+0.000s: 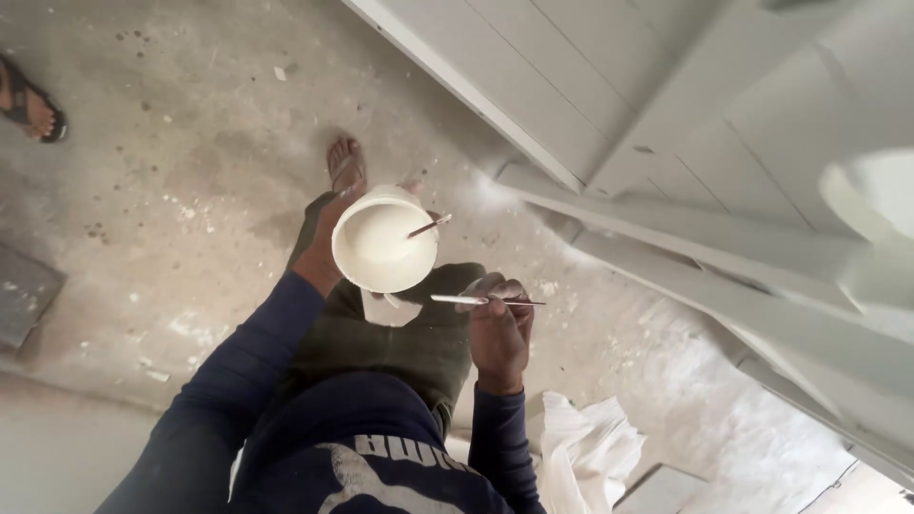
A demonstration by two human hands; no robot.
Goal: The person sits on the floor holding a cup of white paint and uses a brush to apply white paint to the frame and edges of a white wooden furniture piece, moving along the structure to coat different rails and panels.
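My left hand (324, 243) holds a round white container (381, 243) of white paint or putty from below and behind. A thin stick (430, 226) rests inside it against the right rim. My right hand (498, 328) grips a thin flat putty blade (476, 301) smeared with white, pointing left, just below the container. I stand on a dusty concrete floor; my dark green trousers and one sandalled foot (347, 164) show beneath the container.
White-coated panelled wooden pieces (685, 219) lean across the right side. A crumpled white cloth or paper (586, 452) lies on the floor by my right arm. Another person's sandalled foot (29, 103) is at far left. A dark slab (24, 295) lies at the left edge.
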